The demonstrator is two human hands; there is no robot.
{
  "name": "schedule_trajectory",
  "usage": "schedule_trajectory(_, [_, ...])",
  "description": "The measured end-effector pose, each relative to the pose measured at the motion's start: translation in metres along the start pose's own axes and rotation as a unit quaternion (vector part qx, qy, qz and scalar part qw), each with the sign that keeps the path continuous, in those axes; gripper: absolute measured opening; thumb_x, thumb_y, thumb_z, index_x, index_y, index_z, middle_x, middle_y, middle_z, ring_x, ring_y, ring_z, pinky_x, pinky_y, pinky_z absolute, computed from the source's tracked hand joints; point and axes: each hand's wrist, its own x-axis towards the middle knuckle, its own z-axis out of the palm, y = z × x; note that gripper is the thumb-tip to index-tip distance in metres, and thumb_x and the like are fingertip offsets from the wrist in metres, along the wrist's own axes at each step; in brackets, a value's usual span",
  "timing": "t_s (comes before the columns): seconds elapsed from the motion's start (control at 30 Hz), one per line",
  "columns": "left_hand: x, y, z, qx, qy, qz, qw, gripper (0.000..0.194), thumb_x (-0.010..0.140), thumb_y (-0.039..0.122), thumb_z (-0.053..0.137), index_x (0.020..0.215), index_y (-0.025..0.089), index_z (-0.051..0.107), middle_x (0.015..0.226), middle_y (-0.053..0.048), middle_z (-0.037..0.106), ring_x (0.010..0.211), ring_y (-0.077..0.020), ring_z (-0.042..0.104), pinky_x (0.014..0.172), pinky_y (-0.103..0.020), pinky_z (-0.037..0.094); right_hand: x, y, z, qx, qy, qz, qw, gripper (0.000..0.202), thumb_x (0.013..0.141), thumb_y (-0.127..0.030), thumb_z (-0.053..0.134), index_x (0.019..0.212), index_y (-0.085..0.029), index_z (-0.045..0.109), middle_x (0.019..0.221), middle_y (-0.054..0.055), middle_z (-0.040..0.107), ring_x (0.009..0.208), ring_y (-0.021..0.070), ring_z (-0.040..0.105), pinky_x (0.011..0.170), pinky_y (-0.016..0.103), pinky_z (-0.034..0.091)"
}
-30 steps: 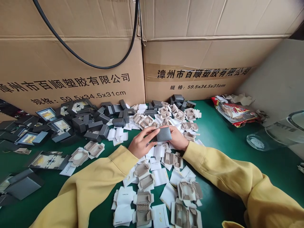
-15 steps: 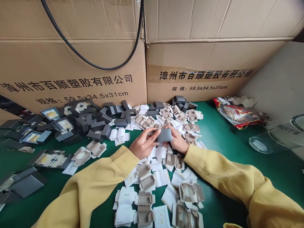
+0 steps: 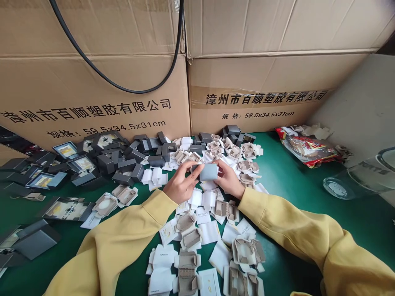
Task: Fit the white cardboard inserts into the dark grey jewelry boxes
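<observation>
A small grey box (image 3: pixel 209 172) is held up between both hands over the heap of packaging. My left hand (image 3: pixel 182 183) grips its left side, thumb and fingers closed on it. At its right side, my right hand (image 3: pixel 228 179) closes on the edge, with some fingers hidden behind the box. Beneath and in front lie folded cardboard inserts (image 3: pixel 189 263) and white printed cards (image 3: pixel 210 231). Whether the box is open at the back I cannot tell.
Dark grey boxes (image 3: pixel 126 165), several of them open, pile up at the left and back. Large cartons (image 3: pixel 259 78) stand behind the green table (image 3: pixel 286 172). At the right are a red food packet (image 3: pixel 308 146) and a clear jug (image 3: pixel 354 181). A black cable (image 3: pixel 123 88) hangs above.
Both hands have shifted slightly left with the box, whose visible face has tilted and now looks lighter. The heaps around have stayed put.
</observation>
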Motion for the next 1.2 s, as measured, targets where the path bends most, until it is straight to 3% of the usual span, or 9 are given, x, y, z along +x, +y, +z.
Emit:
schedule_trajectory(0.1, [0.006,-0.009,-0.012,0.054,0.022,-0.053,0.997,0.058,0.083,0.018,0.045,0.139,0.023,0.029,0.122,-0.015,0.039,0.116,-0.0255,0.042,0.094,-0.041,0.043,0.0,0.003,-0.002,-0.1,0.015,-0.001,0.995,0.023,0.079,-0.028,0.049,0.1,-0.02,0.052,0.093,0.004,0.056,0.075,0.0154,0.052,0.067,0.028,0.044])
schedule_trajectory(0.27, [0.017,-0.026,-0.038,0.157,0.037,-0.146,0.976,0.052,0.083,0.023,0.044,0.134,0.019,0.038,0.115,-0.013,0.04,0.105,-0.0227,0.046,0.093,-0.039,0.042,-0.002,0.004,-0.004,-0.125,0.058,-0.057,0.989,0.041,0.081,-0.02,0.042,0.122,-0.021,0.04,0.124,0.009,0.046,0.114,0.0221,0.042,0.094,0.039,0.037])
schedule_trajectory(0.43, [0.02,-0.043,-0.058,0.262,0.017,-0.235,0.936,0.044,0.082,0.026,0.043,0.125,0.017,0.049,0.113,-0.015,0.038,0.11,-0.0286,0.039,0.095,-0.044,0.037,-0.002,0.006,-0.003,-0.157,0.045,-0.074,0.984,0.031,0.085,-0.026,0.041,0.115,-0.02,0.046,0.121,0.011,0.049,0.115,0.0232,0.042,0.099,0.043,0.033])
schedule_trajectory(0.8, [0.022,-0.054,-0.084,0.298,-0.067,-0.416,0.857,0.05,0.082,0.037,0.039,0.128,0.019,0.044,0.109,-0.017,0.043,0.104,-0.0338,0.046,0.08,-0.046,0.045,-0.002,0.001,-0.003,-0.181,-0.01,-0.082,0.98,0.023,0.083,-0.023,0.044,0.104,-0.02,0.053,0.112,0.01,0.055,0.108,0.0234,0.049,0.094,0.042,0.038])
schedule_trajectory(0.97, [0.021,-0.058,-0.097,0.32,-0.081,-0.447,0.831,0.049,0.082,0.04,0.038,0.126,0.021,0.046,0.112,-0.019,0.046,0.104,-0.037,0.046,0.077,-0.051,0.044,-0.002,0.001,-0.002,-0.182,-0.018,-0.078,0.98,0.025,0.082,-0.021,0.044,0.105,-0.02,0.052,0.111,0.009,0.056,0.105,0.0234,0.05,0.093,0.042,0.039])
schedule_trajectory(1.2, [0.018,-0.065,-0.104,0.315,-0.102,-0.446,0.832,0.057,0.081,0.051,0.036,0.13,0.023,0.041,0.122,-0.02,0.045,0.111,-0.0394,0.043,0.081,-0.055,0.042,-0.002,0.003,-0.003,-0.179,-0.012,-0.088,0.98,0.023,0.082,-0.022,0.045,0.103,-0.02,0.053,0.117,0.01,0.052,0.112,0.0231,0.046,0.097,0.042,0.036])
